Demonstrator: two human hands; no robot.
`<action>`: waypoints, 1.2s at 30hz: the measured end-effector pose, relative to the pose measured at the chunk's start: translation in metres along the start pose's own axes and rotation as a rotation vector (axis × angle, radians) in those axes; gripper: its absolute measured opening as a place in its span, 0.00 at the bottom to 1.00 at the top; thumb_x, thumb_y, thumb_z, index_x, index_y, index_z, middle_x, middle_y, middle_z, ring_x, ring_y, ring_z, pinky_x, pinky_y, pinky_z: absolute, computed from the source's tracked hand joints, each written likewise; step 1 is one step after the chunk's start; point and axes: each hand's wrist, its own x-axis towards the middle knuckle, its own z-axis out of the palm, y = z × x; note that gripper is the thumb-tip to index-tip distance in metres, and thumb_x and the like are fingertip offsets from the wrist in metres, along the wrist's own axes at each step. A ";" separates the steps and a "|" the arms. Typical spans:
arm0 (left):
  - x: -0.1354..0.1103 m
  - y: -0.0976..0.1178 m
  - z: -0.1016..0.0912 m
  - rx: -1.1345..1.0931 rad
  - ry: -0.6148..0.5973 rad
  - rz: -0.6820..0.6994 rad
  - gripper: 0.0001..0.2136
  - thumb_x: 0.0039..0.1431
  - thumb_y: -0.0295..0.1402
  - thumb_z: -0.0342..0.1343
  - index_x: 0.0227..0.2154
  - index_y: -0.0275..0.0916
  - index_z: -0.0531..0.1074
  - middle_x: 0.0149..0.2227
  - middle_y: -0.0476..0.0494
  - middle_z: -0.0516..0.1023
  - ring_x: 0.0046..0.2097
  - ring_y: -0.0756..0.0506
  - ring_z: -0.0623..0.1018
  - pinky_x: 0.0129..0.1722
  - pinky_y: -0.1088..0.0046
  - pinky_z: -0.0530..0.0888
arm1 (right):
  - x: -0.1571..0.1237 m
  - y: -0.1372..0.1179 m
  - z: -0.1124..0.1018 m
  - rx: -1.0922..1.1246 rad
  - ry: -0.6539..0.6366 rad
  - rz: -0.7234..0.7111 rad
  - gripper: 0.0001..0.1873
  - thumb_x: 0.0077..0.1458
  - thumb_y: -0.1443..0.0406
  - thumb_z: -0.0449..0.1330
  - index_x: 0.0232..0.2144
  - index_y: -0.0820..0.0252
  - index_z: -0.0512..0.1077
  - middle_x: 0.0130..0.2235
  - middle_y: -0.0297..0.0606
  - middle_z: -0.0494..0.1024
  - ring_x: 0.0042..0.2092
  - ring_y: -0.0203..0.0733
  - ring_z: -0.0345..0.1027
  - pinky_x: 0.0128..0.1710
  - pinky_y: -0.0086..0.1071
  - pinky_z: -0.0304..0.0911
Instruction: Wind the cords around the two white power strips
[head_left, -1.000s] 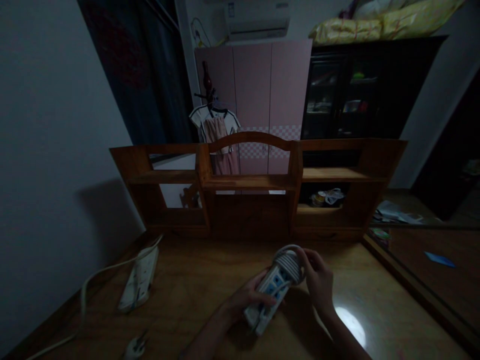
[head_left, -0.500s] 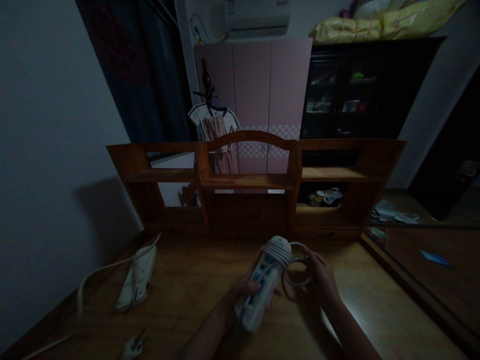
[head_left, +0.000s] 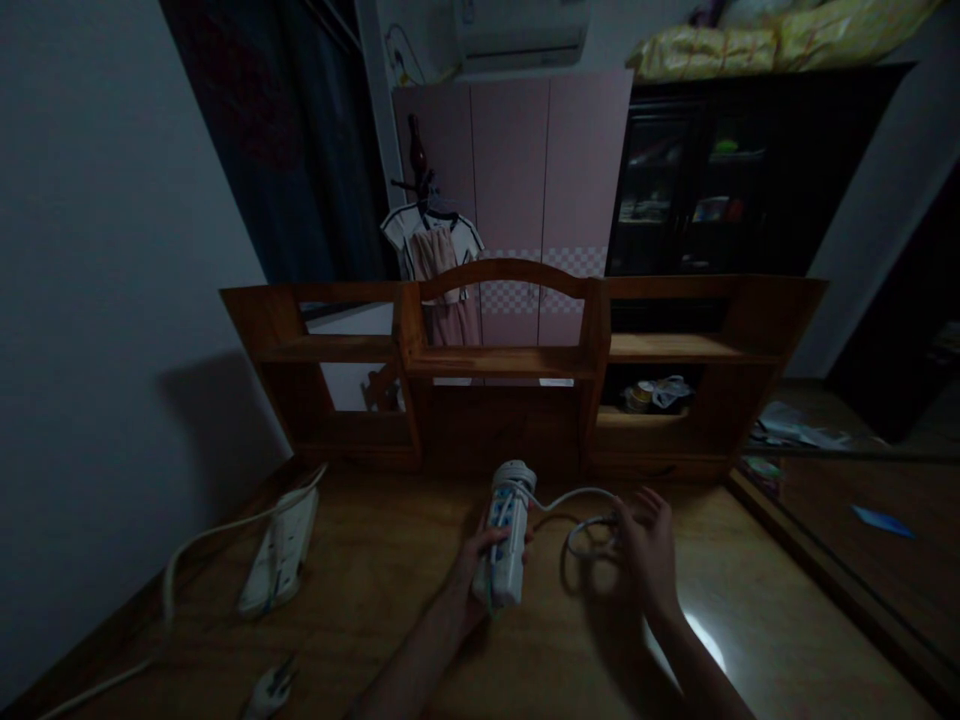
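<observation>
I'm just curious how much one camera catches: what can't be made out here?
All in the head view:
Part of the held power strip's face: covered by the left hand.
How the white cable runs within the right hand: hidden by the hand itself.
The back of the plug: cut off by the bottom edge.
Things inside the dark cabinet: too small and dim.

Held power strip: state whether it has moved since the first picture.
Yes: the held power strip has shifted left against the wooden shelf.
</observation>
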 end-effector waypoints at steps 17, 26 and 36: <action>-0.007 -0.016 0.011 0.377 -0.174 0.178 0.45 0.47 0.26 0.61 0.64 0.51 0.42 0.51 0.40 0.72 0.42 0.42 0.77 0.37 0.68 0.74 | -0.028 0.012 0.019 -0.310 -0.572 -0.455 0.10 0.60 0.60 0.52 0.38 0.55 0.71 0.33 0.38 0.77 0.33 0.44 0.70 0.33 0.34 0.61; -0.013 -0.018 0.013 0.554 -0.505 -0.184 0.35 0.37 0.24 0.67 0.52 0.38 0.65 0.42 0.39 0.76 0.36 0.44 0.78 0.31 0.74 0.73 | 0.000 -0.008 -0.005 -0.320 -0.236 -0.458 0.14 0.58 0.55 0.54 0.40 0.58 0.71 0.36 0.38 0.76 0.35 0.43 0.69 0.36 0.32 0.62; -0.011 -0.006 0.007 0.013 -0.069 -0.048 0.20 0.45 0.31 0.59 0.43 0.28 0.70 0.33 0.35 0.79 0.27 0.46 0.77 0.25 0.74 0.72 | 0.007 0.002 -0.003 -0.442 -0.322 -0.337 0.18 0.60 0.52 0.51 0.37 0.59 0.71 0.29 0.35 0.75 0.29 0.40 0.68 0.31 0.30 0.59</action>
